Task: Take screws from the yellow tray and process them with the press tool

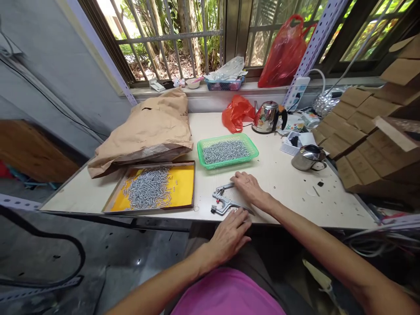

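Note:
A silver plier-like hand tool [223, 204] with a spring and a small red part lies on the white table near its front edge. My right hand [250, 187] rests palm down over the end of its upper handle, fingers loosely stretched. At the table edge, my left hand [231, 232] lies with its fingers spread beside the tool's lower handle; whether they touch it I cannot tell. Left of the tool, a shallow tray [184, 183] with a yellow bottom holds a heap of small metal pins or springs [149, 188]. Behind the tool, a green plastic basket [210, 165] holds more such pieces.
A large brown paper sack [157, 120] lies behind the tray. Toward the back stand a red plastic bag [236, 114] and a steel kettle [267, 117]. A small metal teapot [306, 158] and stacked cardboard boxes [364, 127] are at the right. Small scraps dot the table's right side.

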A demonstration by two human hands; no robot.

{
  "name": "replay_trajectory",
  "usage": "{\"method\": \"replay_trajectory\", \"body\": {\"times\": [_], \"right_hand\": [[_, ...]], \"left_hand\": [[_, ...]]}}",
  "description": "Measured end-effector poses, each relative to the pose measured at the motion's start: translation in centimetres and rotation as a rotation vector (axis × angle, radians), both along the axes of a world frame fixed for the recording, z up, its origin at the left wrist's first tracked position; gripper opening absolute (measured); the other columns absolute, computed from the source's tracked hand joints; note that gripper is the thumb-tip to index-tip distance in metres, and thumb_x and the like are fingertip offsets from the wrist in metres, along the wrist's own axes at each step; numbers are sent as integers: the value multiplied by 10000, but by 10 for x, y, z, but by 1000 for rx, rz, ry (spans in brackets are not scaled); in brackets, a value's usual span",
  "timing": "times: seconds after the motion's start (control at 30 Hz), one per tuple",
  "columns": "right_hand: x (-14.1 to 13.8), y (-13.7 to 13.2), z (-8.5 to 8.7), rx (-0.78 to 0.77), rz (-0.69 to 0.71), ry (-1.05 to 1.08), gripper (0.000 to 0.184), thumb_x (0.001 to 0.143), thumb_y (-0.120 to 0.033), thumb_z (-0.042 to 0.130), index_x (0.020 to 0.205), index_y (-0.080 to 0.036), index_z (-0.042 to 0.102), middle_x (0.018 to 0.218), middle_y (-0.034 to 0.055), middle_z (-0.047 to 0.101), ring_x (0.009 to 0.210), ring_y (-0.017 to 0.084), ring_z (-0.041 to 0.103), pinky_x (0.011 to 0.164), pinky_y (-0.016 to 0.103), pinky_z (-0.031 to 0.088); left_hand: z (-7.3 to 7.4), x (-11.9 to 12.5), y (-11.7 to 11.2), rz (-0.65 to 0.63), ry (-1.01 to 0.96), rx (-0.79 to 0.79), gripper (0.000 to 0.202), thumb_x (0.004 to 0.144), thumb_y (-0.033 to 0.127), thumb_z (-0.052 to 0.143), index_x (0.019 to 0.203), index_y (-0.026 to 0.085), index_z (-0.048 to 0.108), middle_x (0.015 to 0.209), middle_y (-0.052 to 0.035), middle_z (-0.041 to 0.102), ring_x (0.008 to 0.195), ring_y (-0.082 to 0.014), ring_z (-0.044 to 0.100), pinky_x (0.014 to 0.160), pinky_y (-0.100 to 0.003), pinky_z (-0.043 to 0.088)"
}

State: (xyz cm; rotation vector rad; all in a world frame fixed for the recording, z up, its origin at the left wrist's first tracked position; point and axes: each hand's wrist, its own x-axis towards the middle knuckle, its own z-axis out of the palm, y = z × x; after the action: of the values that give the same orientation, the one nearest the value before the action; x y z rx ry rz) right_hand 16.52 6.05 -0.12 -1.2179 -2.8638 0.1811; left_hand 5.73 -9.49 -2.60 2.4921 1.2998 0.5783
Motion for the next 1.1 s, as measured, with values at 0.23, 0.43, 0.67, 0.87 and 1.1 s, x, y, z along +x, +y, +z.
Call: {"method": "replay_trajectory", "body": {"times": [0.23, 0.43, 0.67, 0.87, 1.1], "right_hand": [[-36, -27, -3, 9, 571, 67, 145, 916, -242, 547, 877, -205, 681, 912, 73, 604, 962, 227, 441, 753, 331, 318], [-47, -29, -19, 129, 692, 68, 199, 904, -111, 488, 799, -169, 647, 824, 80, 615, 942, 229, 457, 782, 358, 307], [-60, -22, 4, 158, 435, 371, 209, 928, -135, 463, 896, -196, 661, 838, 56, 643, 822, 189, 524, 744, 320, 376], [-54, 50, 68, 187, 87, 600, 174, 923, -147, 513, 1020, -172, 655, 975, 73, 618, 977, 183, 541, 865, 302, 439], [-13, 18, 39, -8, 119, 456, 238, 939, -201, 503, 1138, -187, 632, 1009, 75, 600, 909, 174, 589, 804, 295, 469]], "left_hand": [[31, -80, -13, 446, -7, 145, 262, 950, 209, 415, 1095, 191, 632, 1010, -85, 647, 933, -198, 585, 834, -333, 505], [42, -174, 27, 909, 306, 74, 263, 924, 240, 450, 1031, 156, 675, 975, -108, 628, 971, -264, 512, 840, -367, 454], [34, -192, 61, 876, 518, -53, 283, 919, 248, 432, 906, 127, 687, 990, -150, 637, 996, -279, 538, 826, -359, 442], [31, -205, 81, 1018, 510, -195, 244, 887, 243, 446, 868, 126, 659, 971, -144, 669, 982, -272, 601, 753, -308, 444], [49, -178, 72, 865, 137, -230, 191, 821, 241, 477, 806, 153, 646, 844, -81, 684, 832, -209, 640, 728, -276, 453]]}}
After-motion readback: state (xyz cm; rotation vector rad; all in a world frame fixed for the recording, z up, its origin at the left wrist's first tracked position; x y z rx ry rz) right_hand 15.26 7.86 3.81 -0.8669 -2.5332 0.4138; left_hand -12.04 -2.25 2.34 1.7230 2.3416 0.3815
